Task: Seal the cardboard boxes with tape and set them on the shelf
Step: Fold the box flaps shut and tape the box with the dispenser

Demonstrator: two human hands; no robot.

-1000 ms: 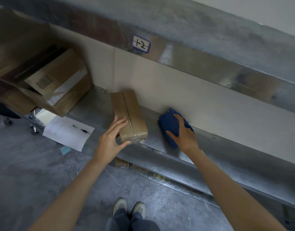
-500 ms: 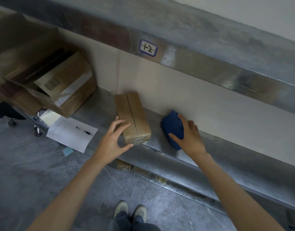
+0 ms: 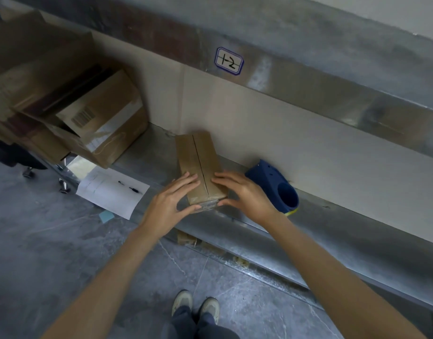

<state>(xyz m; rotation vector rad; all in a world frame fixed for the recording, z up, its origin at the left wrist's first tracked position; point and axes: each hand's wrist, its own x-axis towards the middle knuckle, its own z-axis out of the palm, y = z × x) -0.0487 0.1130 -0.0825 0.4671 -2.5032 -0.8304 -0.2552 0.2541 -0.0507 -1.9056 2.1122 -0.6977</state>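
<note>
Small brown cardboard box (image 3: 198, 167) lying on the grey metal shelf (image 3: 333, 216), back end against the pale wall, near end at the shelf lip. Left hand (image 3: 170, 206) and right hand (image 3: 245, 194) spread flat, fingers pressing the top flaps either side of the centre seam, clamped on nothing. Blue plastic tape dispenser (image 3: 274, 185) just beside. Probably light, stiff, glossy where taped; best gripped by the long side walls.

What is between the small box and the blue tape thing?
In the head view, only the right hand and bare shelf separate small box and blue tape dispenser.
</note>
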